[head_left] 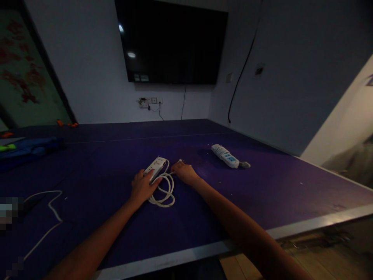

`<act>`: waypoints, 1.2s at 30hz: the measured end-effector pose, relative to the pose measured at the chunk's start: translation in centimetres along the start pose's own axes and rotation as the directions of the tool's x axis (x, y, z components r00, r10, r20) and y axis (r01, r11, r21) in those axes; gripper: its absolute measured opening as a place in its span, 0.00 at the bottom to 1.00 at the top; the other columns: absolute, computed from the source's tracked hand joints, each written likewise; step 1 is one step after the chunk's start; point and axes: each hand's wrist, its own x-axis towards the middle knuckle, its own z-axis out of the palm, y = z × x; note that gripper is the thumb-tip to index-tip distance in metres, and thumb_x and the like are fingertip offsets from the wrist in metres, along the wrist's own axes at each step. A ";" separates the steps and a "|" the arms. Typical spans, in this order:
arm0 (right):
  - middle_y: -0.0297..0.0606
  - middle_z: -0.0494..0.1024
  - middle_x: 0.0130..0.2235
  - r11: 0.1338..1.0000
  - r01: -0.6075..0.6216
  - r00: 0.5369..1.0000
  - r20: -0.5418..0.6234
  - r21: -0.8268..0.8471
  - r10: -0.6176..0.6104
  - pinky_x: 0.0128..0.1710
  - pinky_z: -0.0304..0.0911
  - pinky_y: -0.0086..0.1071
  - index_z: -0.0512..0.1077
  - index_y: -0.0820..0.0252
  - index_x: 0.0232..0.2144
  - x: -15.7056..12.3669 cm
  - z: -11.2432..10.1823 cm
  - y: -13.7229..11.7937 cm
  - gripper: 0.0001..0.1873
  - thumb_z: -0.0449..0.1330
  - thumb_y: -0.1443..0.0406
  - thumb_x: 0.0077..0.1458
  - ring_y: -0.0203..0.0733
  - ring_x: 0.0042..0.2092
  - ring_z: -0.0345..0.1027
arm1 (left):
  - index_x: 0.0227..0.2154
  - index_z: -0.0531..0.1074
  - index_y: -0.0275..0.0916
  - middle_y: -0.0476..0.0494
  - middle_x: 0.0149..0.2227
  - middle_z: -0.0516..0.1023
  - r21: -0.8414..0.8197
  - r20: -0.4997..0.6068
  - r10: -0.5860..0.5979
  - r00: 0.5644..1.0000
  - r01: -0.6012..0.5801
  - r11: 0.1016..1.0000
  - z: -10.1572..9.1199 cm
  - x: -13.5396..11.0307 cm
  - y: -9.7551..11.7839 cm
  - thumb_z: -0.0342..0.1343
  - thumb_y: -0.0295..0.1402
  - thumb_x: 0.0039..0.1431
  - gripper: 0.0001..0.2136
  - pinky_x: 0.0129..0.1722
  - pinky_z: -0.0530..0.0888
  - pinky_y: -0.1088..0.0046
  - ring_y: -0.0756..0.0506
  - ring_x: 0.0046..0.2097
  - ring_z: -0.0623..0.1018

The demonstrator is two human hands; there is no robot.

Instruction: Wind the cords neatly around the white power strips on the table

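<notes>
A white power strip lies on the purple table, with my left hand closed around its near end. Its white cord is looped in loose coils just right of the strip, partly under my left fingers. My right hand is closed at the cord's far end, where a small pale tip, likely the plug, shows past the fingers. Farther right rests a second white power strip with blue sockets, its cord wound around its body and its plug at the near end.
A purple tabletop with a pale front edge spreads under my arms. At left lie a thin white cable and dark blue cloth. A television hangs on the far wall above wall sockets. A black cable runs down the right wall.
</notes>
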 end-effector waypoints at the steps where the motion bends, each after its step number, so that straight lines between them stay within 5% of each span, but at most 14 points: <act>1: 0.43 0.74 0.43 1.000 -0.002 1.000 0.004 -0.003 0.002 0.43 0.60 0.31 0.71 0.59 0.40 -0.1 -0.1 0.3 0.12 0.50 0.61 0.61 0.42 0.46 0.64 | 0.54 0.66 0.44 0.33 0.57 0.61 -0.008 0.000 0.001 1.000 -0.001 1.000 0.0 0.0 0.0 0.43 0.51 0.57 0.26 0.51 0.62 0.54 0.34 0.57 0.62; 8: 0.42 0.73 0.43 0.997 -0.075 0.997 0.019 0.008 0.075 0.42 0.60 0.30 0.70 0.58 0.40 -1.0 -0.6 2.6 0.11 0.50 0.62 0.61 0.42 0.47 0.65 | 0.54 0.66 0.46 0.35 0.52 0.66 0.028 -0.059 -0.005 0.998 0.007 1.000 0.2 0.4 -0.4 0.42 0.35 0.61 0.19 0.46 0.67 0.59 0.38 0.51 0.68; 16: 0.41 0.74 0.44 0.996 -0.090 0.996 0.019 0.017 0.090 0.44 0.60 0.29 0.71 0.58 0.40 -0.9 0.0 2.8 0.11 0.51 0.62 0.60 0.40 0.48 0.66 | 0.53 0.67 0.43 0.35 0.53 0.66 0.095 -0.095 -0.064 0.993 0.074 0.993 -0.5 1.2 -2.1 0.42 0.33 0.60 0.19 0.46 0.67 0.59 0.37 0.52 0.67; 21: 0.39 0.74 0.47 0.996 -0.082 0.996 0.044 0.040 0.081 0.42 0.60 0.28 0.72 0.56 0.42 -1.0 -0.1 2.6 0.12 0.53 0.67 0.57 0.41 0.47 0.67 | 0.52 0.67 0.37 0.32 0.56 0.65 0.104 -0.196 0.070 0.978 -0.050 0.993 -1.0 1.3 -2.8 0.43 0.35 0.60 0.19 0.53 0.62 0.56 0.36 0.57 0.63; 27: 0.38 0.75 0.47 0.967 -0.184 0.983 0.038 0.176 0.181 0.41 0.60 0.27 0.72 0.55 0.45 -1.7 -1.5 1.7 0.16 0.50 0.69 0.56 0.40 0.47 0.69 | 0.52 0.67 0.40 0.39 0.55 0.67 -0.041 -0.261 0.341 0.903 -0.364 0.931 -1.2 0.6 0.3 0.44 0.41 0.61 0.20 0.58 0.57 0.58 0.40 0.59 0.61; 32: 0.40 0.79 0.35 0.881 -0.311 0.947 0.035 0.357 0.320 0.32 0.59 0.25 0.76 0.59 0.37 -3.5 -0.9 0.4 0.17 0.47 0.62 0.60 0.38 0.35 0.72 | 0.54 0.64 0.36 0.34 0.57 0.64 -0.197 -0.121 0.383 0.916 -0.400 0.895 -0.3 -1.2 4.2 0.48 0.53 0.54 0.30 0.57 0.60 0.56 0.38 0.59 0.62; 36: 0.40 0.79 0.32 0.819 -0.331 0.935 0.044 0.469 0.352 0.29 0.58 0.26 0.76 0.62 0.35 -4.4 0.4 -0.3 0.18 0.48 0.60 0.59 0.38 0.32 0.72 | 0.55 0.63 0.37 0.32 0.59 0.62 -0.209 -0.093 0.453 0.887 -0.462 0.862 0.3 -3.0 5.0 0.52 0.60 0.44 0.39 0.55 0.61 0.51 0.34 0.59 0.61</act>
